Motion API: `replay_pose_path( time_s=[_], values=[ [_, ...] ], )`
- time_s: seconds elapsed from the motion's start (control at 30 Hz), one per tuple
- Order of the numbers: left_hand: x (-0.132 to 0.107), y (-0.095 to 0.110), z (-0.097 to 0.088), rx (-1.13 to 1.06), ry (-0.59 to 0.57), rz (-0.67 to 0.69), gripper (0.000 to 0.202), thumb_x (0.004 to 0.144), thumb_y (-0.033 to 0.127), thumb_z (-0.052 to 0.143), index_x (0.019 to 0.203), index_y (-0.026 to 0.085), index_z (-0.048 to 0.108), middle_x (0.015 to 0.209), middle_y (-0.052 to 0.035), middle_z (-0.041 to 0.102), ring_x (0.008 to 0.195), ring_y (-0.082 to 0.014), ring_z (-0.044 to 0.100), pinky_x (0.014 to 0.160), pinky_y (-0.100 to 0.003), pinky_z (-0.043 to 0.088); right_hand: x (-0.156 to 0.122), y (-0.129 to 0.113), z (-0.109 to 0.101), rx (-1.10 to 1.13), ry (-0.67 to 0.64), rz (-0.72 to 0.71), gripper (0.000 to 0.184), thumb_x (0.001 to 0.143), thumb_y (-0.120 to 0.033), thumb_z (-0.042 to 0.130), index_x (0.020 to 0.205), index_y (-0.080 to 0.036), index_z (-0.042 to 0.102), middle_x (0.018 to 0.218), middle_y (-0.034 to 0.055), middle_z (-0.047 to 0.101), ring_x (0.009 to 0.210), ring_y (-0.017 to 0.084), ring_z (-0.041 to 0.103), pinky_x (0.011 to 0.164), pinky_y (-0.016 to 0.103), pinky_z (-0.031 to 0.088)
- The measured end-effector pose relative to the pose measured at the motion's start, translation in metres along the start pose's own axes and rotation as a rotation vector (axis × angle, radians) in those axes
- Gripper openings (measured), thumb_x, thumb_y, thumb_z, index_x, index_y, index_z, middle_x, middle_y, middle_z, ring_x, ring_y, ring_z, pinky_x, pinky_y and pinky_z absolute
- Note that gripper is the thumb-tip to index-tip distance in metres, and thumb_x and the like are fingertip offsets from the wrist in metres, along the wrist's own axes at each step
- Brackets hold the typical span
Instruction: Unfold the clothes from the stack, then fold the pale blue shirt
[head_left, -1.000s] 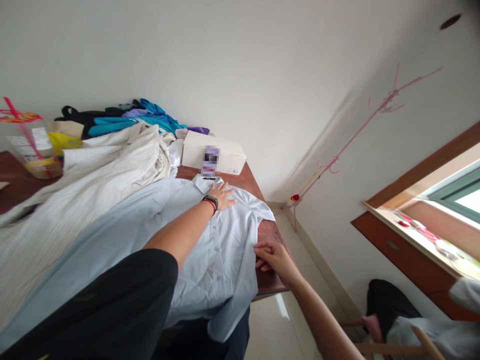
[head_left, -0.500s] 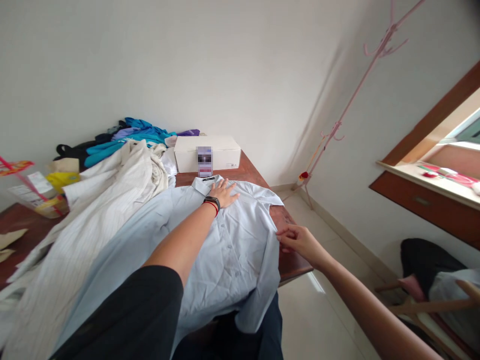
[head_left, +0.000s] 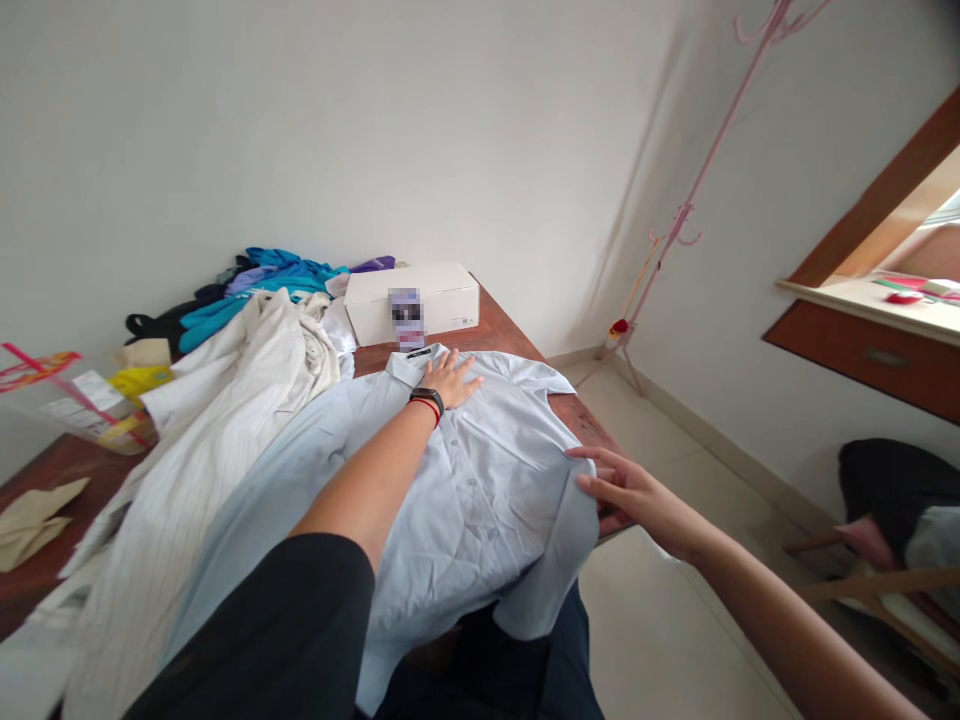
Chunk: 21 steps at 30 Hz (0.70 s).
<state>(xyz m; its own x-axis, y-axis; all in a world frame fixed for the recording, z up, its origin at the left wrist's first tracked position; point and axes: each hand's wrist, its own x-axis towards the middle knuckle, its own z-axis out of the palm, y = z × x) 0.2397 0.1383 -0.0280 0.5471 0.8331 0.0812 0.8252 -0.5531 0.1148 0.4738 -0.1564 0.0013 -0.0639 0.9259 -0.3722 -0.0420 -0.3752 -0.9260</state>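
A light blue button-up shirt (head_left: pixel 472 510) lies front side up, its collar (head_left: pixel 409 365) towards the wall and its lower part hanging over the near edge. My left hand (head_left: pixel 451 380), with a dark band and red cord at the wrist, rests flat below the collar, fingers spread. At the shirt's right side, my right hand (head_left: pixel 634 492) grips the edge of the sleeve (head_left: pixel 559 545) between thumb and fingers. The sleeve's cuff end droops over the table edge towards my lap.
On the brown table (head_left: pixel 510 320) stand a white box (head_left: pixel 442 295) and a blurred-out packet (head_left: pixel 406 318). White striped cloth (head_left: pixel 225 400) and a pile of blue and black clothes (head_left: pixel 292 270) lie left. A pink coat stand (head_left: pixel 705 180) leans into view at right.
My right hand has moved right, drawing the sleeve and the shirt's side outward. My left hand stays pressed below the collar. The view has shifted slightly.
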Motion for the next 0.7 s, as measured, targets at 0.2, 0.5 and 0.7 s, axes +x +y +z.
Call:
replay_pose_path(
  time_s=[0.2, 0.5, 0.7],
  values=[
    [0.001, 0.001, 0.000, 0.024, -0.014, -0.003, 0.072, 0.101, 0.066, 0.031, 0.161, 0.025, 0.034, 0.170, -0.0121, 0.022, 0.153, -0.0395, 0.018, 0.119, -0.064, 0.018, -0.017, 0.013, 0.007, -0.140, -0.006, -0.078, 0.065, 0.083, -0.055, 0.076, 0.136, -0.023, 0.057, 0.077, -0.0020, 0.065, 0.067, 0.016, 0.066, 0.059, 0.027, 0.057],
    [0.006, 0.000, 0.001, 0.046, -0.064, -0.036, 0.077, 0.098, 0.072, 0.024, 0.162, 0.030, 0.030, 0.172, -0.0091, 0.015, 0.157, -0.0353, 0.013, 0.121, -0.063, 0.015, -0.049, 0.032, -0.011, -0.195, 0.048, -0.055, 0.048, 0.088, -0.062, 0.066, 0.114, -0.022, 0.070, 0.087, 0.0024, 0.067, 0.072, 0.017, 0.060, 0.061, 0.026, 0.046],
    [0.003, 0.001, -0.002, 0.048, -0.039, -0.027, 0.075, 0.099, 0.070, 0.026, 0.162, 0.030, 0.031, 0.171, -0.0104, 0.017, 0.157, -0.0341, 0.014, 0.121, -0.061, 0.016, -0.063, 0.038, -0.036, -0.541, 0.021, -0.111, 0.040, 0.090, -0.058, 0.063, 0.099, -0.021, 0.075, 0.096, 0.0052, 0.069, 0.084, 0.021, 0.060, 0.074, 0.030, 0.048]
  ],
)
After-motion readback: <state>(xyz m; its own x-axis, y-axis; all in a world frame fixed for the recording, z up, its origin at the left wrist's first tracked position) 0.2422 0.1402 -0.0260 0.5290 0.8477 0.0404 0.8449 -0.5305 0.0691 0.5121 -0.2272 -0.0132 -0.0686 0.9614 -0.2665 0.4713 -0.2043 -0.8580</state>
